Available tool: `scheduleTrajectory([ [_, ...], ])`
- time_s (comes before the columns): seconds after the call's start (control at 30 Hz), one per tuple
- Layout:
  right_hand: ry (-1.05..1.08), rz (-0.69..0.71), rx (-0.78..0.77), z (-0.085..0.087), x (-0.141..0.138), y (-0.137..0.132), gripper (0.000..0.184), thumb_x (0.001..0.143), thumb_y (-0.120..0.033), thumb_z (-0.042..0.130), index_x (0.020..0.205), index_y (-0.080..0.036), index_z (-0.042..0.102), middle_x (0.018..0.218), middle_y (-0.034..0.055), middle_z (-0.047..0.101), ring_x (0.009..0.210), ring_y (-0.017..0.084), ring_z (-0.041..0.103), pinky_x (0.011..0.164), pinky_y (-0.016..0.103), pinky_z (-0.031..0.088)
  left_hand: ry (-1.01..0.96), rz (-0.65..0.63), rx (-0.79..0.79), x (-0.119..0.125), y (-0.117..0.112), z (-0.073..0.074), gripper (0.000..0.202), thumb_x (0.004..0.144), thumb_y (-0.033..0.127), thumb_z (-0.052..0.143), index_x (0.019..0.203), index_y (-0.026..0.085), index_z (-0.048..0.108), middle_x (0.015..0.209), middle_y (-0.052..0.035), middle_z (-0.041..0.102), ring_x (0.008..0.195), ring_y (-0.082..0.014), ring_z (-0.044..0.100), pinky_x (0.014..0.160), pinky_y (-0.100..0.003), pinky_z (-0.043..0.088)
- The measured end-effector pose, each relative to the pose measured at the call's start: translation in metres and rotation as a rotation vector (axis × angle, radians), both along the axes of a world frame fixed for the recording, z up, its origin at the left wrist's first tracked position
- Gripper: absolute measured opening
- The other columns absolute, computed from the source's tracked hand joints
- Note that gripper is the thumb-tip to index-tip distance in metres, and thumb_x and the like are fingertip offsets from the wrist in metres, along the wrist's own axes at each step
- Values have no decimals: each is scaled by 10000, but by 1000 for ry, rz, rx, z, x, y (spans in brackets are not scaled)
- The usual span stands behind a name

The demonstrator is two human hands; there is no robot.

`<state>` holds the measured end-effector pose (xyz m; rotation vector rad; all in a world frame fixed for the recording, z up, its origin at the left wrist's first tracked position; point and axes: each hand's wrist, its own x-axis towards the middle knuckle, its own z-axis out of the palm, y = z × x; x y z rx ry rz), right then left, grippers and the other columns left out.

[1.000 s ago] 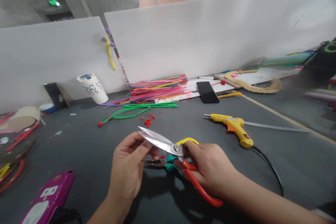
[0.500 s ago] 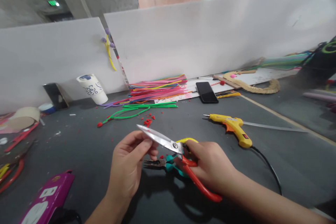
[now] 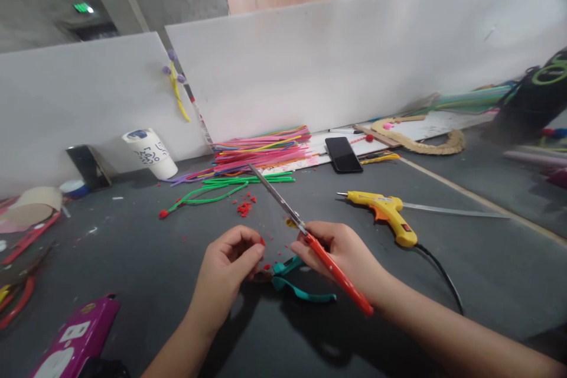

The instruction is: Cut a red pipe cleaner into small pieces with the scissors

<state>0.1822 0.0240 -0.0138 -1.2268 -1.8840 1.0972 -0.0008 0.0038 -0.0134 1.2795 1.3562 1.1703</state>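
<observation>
My left hand (image 3: 230, 269) is closed in a pinch, and a small red piece (image 3: 262, 241) shows at its fingertips. What that piece is made of I cannot make out. Wrapped in my right hand (image 3: 348, 254) are scissors (image 3: 341, 274) with red on the handle, the blades pointing up and to the left, away from the left hand. Beneath and between the hands lie teal-handled pliers (image 3: 305, 292), their jaws partly hidden by my left fingers. Small red scraps (image 3: 244, 209) are scattered on the dark table (image 3: 177, 271) beyond the hands.
A yellow glue gun (image 3: 385, 209) with its cord lies to the right. Further back are green stems (image 3: 266, 179), a pile of coloured stems (image 3: 261, 150), a phone (image 3: 344, 155) and a white cup (image 3: 150, 153). A purple device (image 3: 82, 331) lies at front left.
The scissors have swung away from my left hand, turning edge-on with their tips up and further back. A red piece now shows at my left fingertips. More of the pliers is visible.
</observation>
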Motion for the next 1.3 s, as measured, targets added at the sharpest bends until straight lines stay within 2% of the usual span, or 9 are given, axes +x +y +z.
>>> scheduleTrajectory([
  [0.17,20,-75,-37,3,1,5,332,733,-414,509,540,-192,358,460,-71,313,420,66,310,401,187,229,539,76,62,-25,24,-8,100,686,264,535,652,177,570,587,29,524,564,-127,471,543,-224,354],
  [0.33,-14,-84,49,-1,1,12,331,730,-412,506,521,-180,395,472,-62,356,465,75,310,422,191,226,656,117,46,-47,44,-19,114,691,273,497,640,183,545,517,48,477,514,-128,450,509,-229,321],
  [0.5,-6,-58,95,-3,2,12,299,739,-399,512,549,-173,467,481,-52,428,458,81,352,432,194,252,810,137,-27,-58,55,-15,88,694,225,534,623,179,559,494,54,487,496,-125,477,500,-238,334],
  [0.6,-14,-49,116,-1,2,10,289,741,-399,514,565,-171,495,492,-45,444,465,86,370,434,191,260,889,92,-96,-57,65,-12,139,785,267,544,795,141,603,715,2,601,633,-139,561,597,-283,444],
  [0.67,-28,-56,129,0,2,9,298,743,-402,506,553,-173,478,485,-46,427,460,85,350,430,193,246,925,60,-135,-53,74,-13,256,829,301,517,1019,136,563,994,-58,598,813,-175,589,692,-355,492],
  [0.7,-32,-60,135,1,2,9,302,741,-403,504,548,-175,466,481,-46,415,460,84,337,428,194,238,941,52,-148,-51,79,-14,285,830,296,517,1069,143,544,1060,-71,579,866,-191,584,720,-378,494],
  [0.83,-39,-71,148,1,2,8,301,734,-400,505,542,-178,437,485,-46,392,471,84,307,425,193,223,999,45,-160,-47,94,-19,305,829,287,519,1107,164,530,1124,-78,554,930,-211,569,758,-396,487],
  [1.07,-38,-97,164,1,9,9,305,725,-397,515,532,-177,427,480,-52,359,475,83,283,425,191,218,1089,-36,-76,-49,82,-20,305,834,292,512,1103,150,527,1100,-79,563,910,-206,576,752,-402,489],
  [1.3,-28,-89,164,-3,3,10,310,726,-414,508,538,-173,451,489,-50,359,483,84,286,427,190,213,1293,-221,3,-18,59,-19,278,836,285,510,1078,151,540,1078,-79,573,897,-192,578,754,-398,487],
])
